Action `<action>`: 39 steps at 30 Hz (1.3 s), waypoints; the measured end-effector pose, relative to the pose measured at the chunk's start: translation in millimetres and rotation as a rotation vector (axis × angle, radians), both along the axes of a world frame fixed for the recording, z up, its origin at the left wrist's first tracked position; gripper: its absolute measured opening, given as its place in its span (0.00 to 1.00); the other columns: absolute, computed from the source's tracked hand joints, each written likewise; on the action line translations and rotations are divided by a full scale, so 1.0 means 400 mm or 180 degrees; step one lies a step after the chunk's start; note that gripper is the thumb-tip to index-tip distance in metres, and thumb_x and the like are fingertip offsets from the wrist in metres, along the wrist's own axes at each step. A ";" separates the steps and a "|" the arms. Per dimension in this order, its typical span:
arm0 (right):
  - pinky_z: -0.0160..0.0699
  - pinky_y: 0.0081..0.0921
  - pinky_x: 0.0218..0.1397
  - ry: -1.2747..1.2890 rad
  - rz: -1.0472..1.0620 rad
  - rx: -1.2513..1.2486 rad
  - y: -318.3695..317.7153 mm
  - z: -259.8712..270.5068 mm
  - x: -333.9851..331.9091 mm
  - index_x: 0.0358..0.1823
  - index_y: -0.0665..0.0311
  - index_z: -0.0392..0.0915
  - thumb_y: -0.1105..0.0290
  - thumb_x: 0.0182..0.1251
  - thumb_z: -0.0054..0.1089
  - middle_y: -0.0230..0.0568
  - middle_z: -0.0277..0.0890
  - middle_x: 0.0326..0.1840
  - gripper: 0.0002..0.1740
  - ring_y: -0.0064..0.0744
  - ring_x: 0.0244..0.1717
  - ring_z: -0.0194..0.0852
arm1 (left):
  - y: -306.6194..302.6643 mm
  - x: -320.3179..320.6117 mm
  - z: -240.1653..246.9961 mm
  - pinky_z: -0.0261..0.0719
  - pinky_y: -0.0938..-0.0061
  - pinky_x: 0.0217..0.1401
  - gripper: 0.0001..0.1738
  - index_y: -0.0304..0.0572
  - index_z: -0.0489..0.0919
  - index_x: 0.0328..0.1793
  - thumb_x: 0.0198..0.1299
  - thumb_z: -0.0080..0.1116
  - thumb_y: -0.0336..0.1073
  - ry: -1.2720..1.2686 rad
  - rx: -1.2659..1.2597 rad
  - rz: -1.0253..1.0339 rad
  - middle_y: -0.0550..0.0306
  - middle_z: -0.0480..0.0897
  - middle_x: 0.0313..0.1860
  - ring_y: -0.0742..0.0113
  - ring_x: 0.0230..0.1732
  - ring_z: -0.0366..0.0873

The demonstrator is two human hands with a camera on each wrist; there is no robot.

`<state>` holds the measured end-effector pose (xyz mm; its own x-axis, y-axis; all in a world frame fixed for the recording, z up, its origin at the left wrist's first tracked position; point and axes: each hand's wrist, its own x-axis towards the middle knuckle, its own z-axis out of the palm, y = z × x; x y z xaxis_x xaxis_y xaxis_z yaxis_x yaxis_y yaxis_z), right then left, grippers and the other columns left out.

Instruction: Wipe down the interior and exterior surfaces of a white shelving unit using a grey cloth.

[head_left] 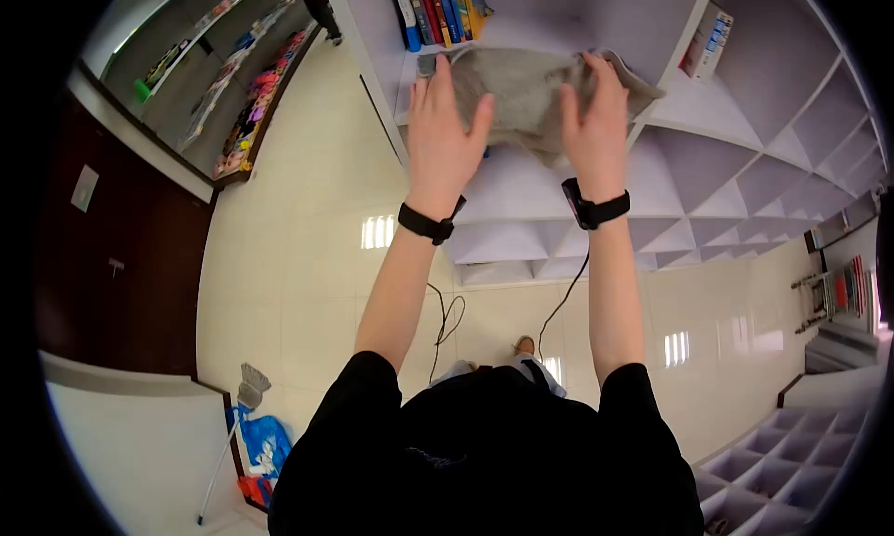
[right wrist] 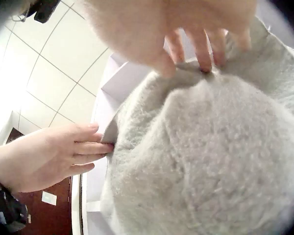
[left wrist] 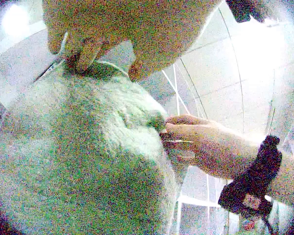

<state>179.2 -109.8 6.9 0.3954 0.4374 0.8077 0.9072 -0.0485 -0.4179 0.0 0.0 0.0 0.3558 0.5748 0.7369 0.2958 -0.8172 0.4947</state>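
Note:
A soft, fuzzy grey cloth (head_left: 517,94) is spread between my two hands in front of an upper shelf compartment, with folds and a sagging lower edge. My left hand (head_left: 441,140) grips its left edge; in the right wrist view the fingertips of that left hand (right wrist: 54,155) are at the cloth's border. At the other side my right hand (head_left: 596,122) holds the cloth near its right end, where a corner flares out beyond the fingers. From the left wrist, the right hand (left wrist: 206,144) appears pinching a bunched fold of the cloth (left wrist: 88,147).
Upright books (head_left: 436,10) stand in the compartment behind the cloth, on the left. A white box (head_left: 708,42) sits in the compartment to the right. Cables (head_left: 565,303) hang from the wrist straps. Lower down are more lilac shelf cubbies (head_left: 605,177) and a tiled floor (head_left: 298,275).

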 end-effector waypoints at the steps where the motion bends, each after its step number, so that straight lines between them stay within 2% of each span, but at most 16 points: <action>1: 0.59 0.55 0.83 -0.0441 -0.0374 -0.0099 0.031 0.006 -0.021 0.74 0.62 0.73 0.52 0.74 0.65 0.55 0.76 0.74 0.34 0.54 0.77 0.70 | -0.002 0.017 -0.004 0.57 0.44 0.86 0.41 0.43 0.69 0.83 0.70 0.64 0.57 0.0032 0.0423 0.0300 0.35 0.69 0.82 0.34 0.84 0.61; 2: 0.62 0.52 0.81 -0.0877 -0.0756 -0.0182 0.055 0.010 -0.029 0.69 0.63 0.80 0.51 0.75 0.63 0.54 0.80 0.70 0.30 0.50 0.74 0.74 | 0.005 0.024 -0.007 0.58 0.44 0.85 0.38 0.42 0.75 0.79 0.70 0.65 0.55 0.0076 0.0851 0.0595 0.34 0.73 0.79 0.36 0.83 0.66; 3: 0.63 0.52 0.80 -0.1023 -0.0671 -0.0336 0.077 -0.015 0.053 0.67 0.63 0.81 0.50 0.75 0.62 0.53 0.81 0.69 0.29 0.50 0.73 0.75 | 0.022 0.104 -0.040 0.59 0.44 0.84 0.35 0.41 0.76 0.78 0.71 0.63 0.54 0.0349 0.0949 0.0715 0.35 0.74 0.78 0.37 0.81 0.67; 5: 0.65 0.51 0.78 -0.0960 -0.0453 -0.0686 0.078 -0.113 0.032 0.64 0.64 0.83 0.49 0.75 0.61 0.53 0.82 0.67 0.28 0.50 0.72 0.76 | 0.019 0.065 -0.089 0.62 0.44 0.82 0.31 0.40 0.79 0.75 0.73 0.60 0.51 0.1274 0.1151 0.0908 0.35 0.76 0.76 0.37 0.78 0.70; 6: 0.66 0.51 0.77 -0.1111 -0.0365 -0.0592 0.091 -0.073 0.082 0.64 0.65 0.83 0.49 0.75 0.60 0.54 0.81 0.68 0.29 0.51 0.73 0.75 | 0.037 0.111 -0.062 0.65 0.44 0.79 0.28 0.42 0.79 0.74 0.76 0.57 0.49 0.1094 0.1184 0.0956 0.35 0.78 0.74 0.37 0.76 0.72; 13: 0.66 0.52 0.78 -0.1068 -0.0214 -0.0952 0.110 -0.034 0.102 0.65 0.69 0.82 0.51 0.75 0.59 0.56 0.81 0.69 0.30 0.51 0.73 0.75 | 0.055 0.147 -0.017 0.71 0.45 0.77 0.26 0.45 0.82 0.72 0.75 0.55 0.48 0.1364 0.0958 0.1097 0.36 0.82 0.69 0.38 0.72 0.78; 16: 0.64 0.54 0.80 -0.1012 -0.0188 -0.1246 0.141 -0.018 0.125 0.67 0.69 0.81 0.51 0.76 0.56 0.56 0.80 0.70 0.31 0.51 0.76 0.73 | 0.095 0.178 -0.005 0.71 0.46 0.77 0.25 0.46 0.82 0.72 0.75 0.54 0.47 0.1495 0.0796 0.1067 0.36 0.82 0.69 0.38 0.72 0.78; 22: 0.53 0.53 0.87 -0.0834 -0.0087 -0.1922 0.185 -0.027 0.175 0.78 0.69 0.70 0.45 0.81 0.44 0.56 0.67 0.83 0.39 0.49 0.86 0.60 | 0.172 0.208 -0.024 0.69 0.47 0.80 0.27 0.46 0.81 0.74 0.75 0.51 0.47 0.1557 0.0873 0.0865 0.36 0.80 0.72 0.39 0.77 0.74; 26: 0.48 0.53 0.89 -0.0637 0.0024 -0.2365 0.184 -0.003 0.205 0.84 0.66 0.63 0.44 0.83 0.40 0.53 0.61 0.87 0.40 0.49 0.89 0.53 | 0.167 0.195 -0.026 0.66 0.47 0.82 0.29 0.44 0.80 0.75 0.74 0.50 0.49 0.1553 0.0720 0.0896 0.36 0.78 0.75 0.41 0.79 0.72; 29: 0.50 0.53 0.89 -0.0874 -0.0175 -0.2348 0.188 -0.008 0.148 0.83 0.66 0.64 0.47 0.82 0.40 0.53 0.63 0.86 0.39 0.48 0.89 0.54 | 0.145 0.159 -0.023 0.66 0.46 0.82 0.30 0.42 0.79 0.75 0.73 0.50 0.50 0.1483 0.0539 0.0965 0.35 0.77 0.76 0.40 0.79 0.71; 32: 0.55 0.51 0.86 -0.1031 0.0052 -0.2057 0.201 0.003 0.039 0.78 0.70 0.70 0.51 0.81 0.42 0.52 0.67 0.83 0.35 0.46 0.86 0.60 | 0.149 0.075 -0.027 0.67 0.46 0.81 0.31 0.39 0.79 0.74 0.71 0.51 0.48 0.1457 0.0532 0.1050 0.35 0.77 0.75 0.37 0.77 0.72; 34: 0.57 0.50 0.86 -0.1001 0.0303 -0.1786 0.219 -0.012 -0.009 0.76 0.70 0.73 0.53 0.80 0.44 0.52 0.70 0.81 0.34 0.45 0.84 0.63 | 0.139 0.041 -0.020 0.69 0.46 0.81 0.30 0.38 0.78 0.74 0.71 0.53 0.46 0.1423 0.0550 0.0936 0.34 0.77 0.74 0.37 0.77 0.73; 36: 0.57 0.48 0.85 -0.0877 0.0464 -0.1517 0.248 -0.034 -0.059 0.74 0.69 0.75 0.55 0.78 0.48 0.51 0.73 0.79 0.32 0.45 0.82 0.65 | 0.152 0.019 -0.016 0.69 0.49 0.81 0.27 0.32 0.76 0.73 0.74 0.49 0.40 0.1565 0.0583 0.0728 0.32 0.76 0.75 0.36 0.77 0.72; 39: 0.57 0.46 0.85 -0.0761 0.0567 -0.1263 0.273 -0.042 -0.099 0.71 0.69 0.77 0.57 0.77 0.51 0.50 0.75 0.77 0.30 0.45 0.81 0.67 | 0.183 -0.020 -0.036 0.67 0.49 0.81 0.28 0.29 0.75 0.75 0.77 0.46 0.41 0.1505 0.0628 0.0453 0.34 0.75 0.76 0.37 0.78 0.71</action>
